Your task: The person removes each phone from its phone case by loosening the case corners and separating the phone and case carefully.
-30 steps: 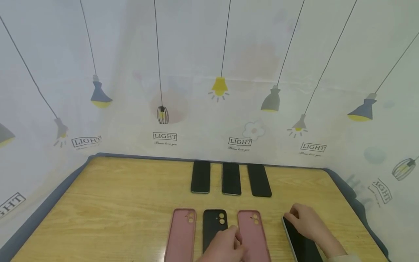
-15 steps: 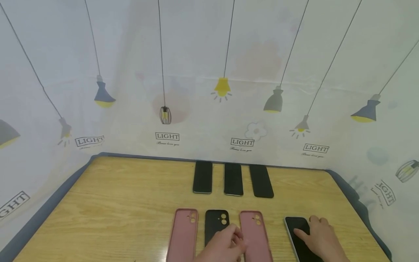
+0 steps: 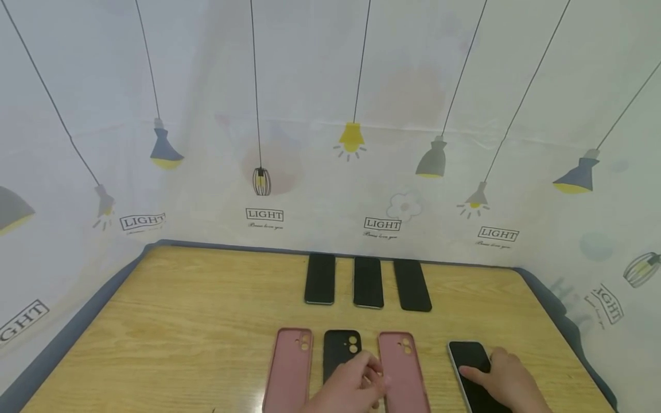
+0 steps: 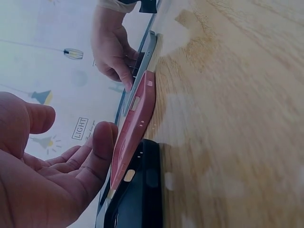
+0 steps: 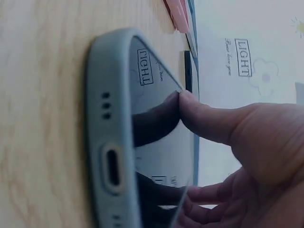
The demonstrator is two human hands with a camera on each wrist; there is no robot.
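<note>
A phone in a pale grey-green case (image 3: 469, 351) lies screen up at the right front of the table. My right hand (image 3: 511, 381) grips across it, with the thumb on the screen near the left edge and the fingers at the right edge. In the right wrist view, the phone's bottom end with its charging port (image 5: 113, 168) faces the camera. My left hand (image 3: 351, 384) hovers over the black phone case (image 3: 341, 347), its fingers loosely bent and holding nothing. Its fingertips are close to a pink phone case (image 3: 403, 367); whether they touch, I cannot tell.
Another pink phone case (image 3: 289, 367) lies left of the black one. Three dark phone-shaped slabs (image 3: 320, 278) lie in a row at the wooden table's (image 3: 181, 321) back edge. A white cloth printed with lamps (image 3: 310, 103) hangs behind.
My right hand has moved from the phone's upper left edge to its right side, with the thumb now across the screen. The left hand has stayed nearly still.
</note>
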